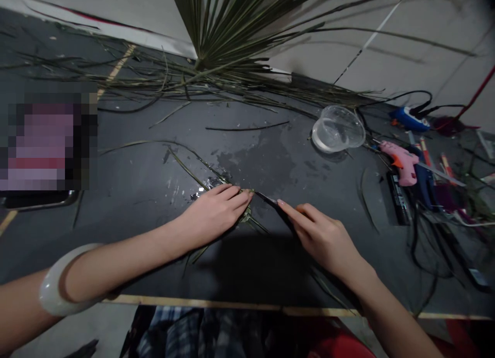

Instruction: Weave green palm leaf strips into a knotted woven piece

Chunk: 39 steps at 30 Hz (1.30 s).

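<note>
My left hand (216,213) lies flat, fingers together and stretched out, pressing several thin green palm leaf strips (253,221) onto the dark table (154,182). My right hand (320,234) is closed around a slim dark blade tool (266,198), index finger laid along it. The tool's tip touches the strips right at my left fingertips. A white bangle (58,286) sits on my left forearm.
A big fan palm leaf (228,28) and loose fronds lie along the table's far side. A clear plastic bowl (337,128) stands at right. Beyond it are a pink glue gun (402,164), a blue glue gun (410,118), cables and pens. Wet patches mark the table's middle.
</note>
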Motion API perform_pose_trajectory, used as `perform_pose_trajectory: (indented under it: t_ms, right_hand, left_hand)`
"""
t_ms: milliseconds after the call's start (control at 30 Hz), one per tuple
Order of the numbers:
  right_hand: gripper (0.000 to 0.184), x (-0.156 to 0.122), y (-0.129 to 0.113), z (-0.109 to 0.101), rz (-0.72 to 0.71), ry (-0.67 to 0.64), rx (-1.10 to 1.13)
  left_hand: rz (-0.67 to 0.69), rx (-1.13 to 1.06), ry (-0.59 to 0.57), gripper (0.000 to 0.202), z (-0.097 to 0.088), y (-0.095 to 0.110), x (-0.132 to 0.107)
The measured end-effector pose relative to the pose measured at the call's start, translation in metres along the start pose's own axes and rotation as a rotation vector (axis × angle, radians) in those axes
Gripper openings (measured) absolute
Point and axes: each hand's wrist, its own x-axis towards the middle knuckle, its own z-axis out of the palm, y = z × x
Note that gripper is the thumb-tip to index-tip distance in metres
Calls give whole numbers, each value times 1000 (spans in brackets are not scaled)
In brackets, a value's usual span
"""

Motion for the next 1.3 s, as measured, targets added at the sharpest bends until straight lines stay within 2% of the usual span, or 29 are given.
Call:
perform_pose_trajectory:
  t_ms: [133, 300, 400, 467, 533, 600, 667, 733, 833, 1067, 1300]
  right_hand:
    - [37, 6, 8, -3, 24, 41, 30]
    - [37, 8, 29, -11, 72, 30, 240]
    - [37, 12, 43, -9, 149, 54, 144]
    - [36, 20, 46, -6, 151, 76, 27]
    - [34, 31, 41, -4, 125, 145, -31]
    - [30, 45, 30, -3, 75, 196, 17]
    - [28, 61, 16, -3, -19, 133, 123]
    - [26, 76, 6, -2, -107, 12, 214]
    - [22, 91, 0, -1, -165, -97, 339]
    - [12, 96, 7, 0, -161, -115, 536]
    - [14, 97, 1, 1, -176, -123, 383]
  left_hand:
    - [-6, -8, 2, 31, 2, -1, -2]
    - [-16, -27, -35, 33, 5, -3, -3]
    - [-8, -34, -26, 34, 6, -3, -4]
    - [-14, -42, -10, 34, 6, -4, -5]
    - [-30, -49, 6, 33, 6, -4, -5]
    - [-44, -57, 29, 32, 6, -5, -6]
    - [-50, -70, 57, 31, 6, -5, -6]
    - [-55, -84, 69, 30, 6, -6, -6]
    - [-65, -93, 58, 27, 6, -6, -5]
    - [-69, -80, 58, 31, 5, -5, -4]
    - [-48, -80, -42, 35, 4, -6, -2]
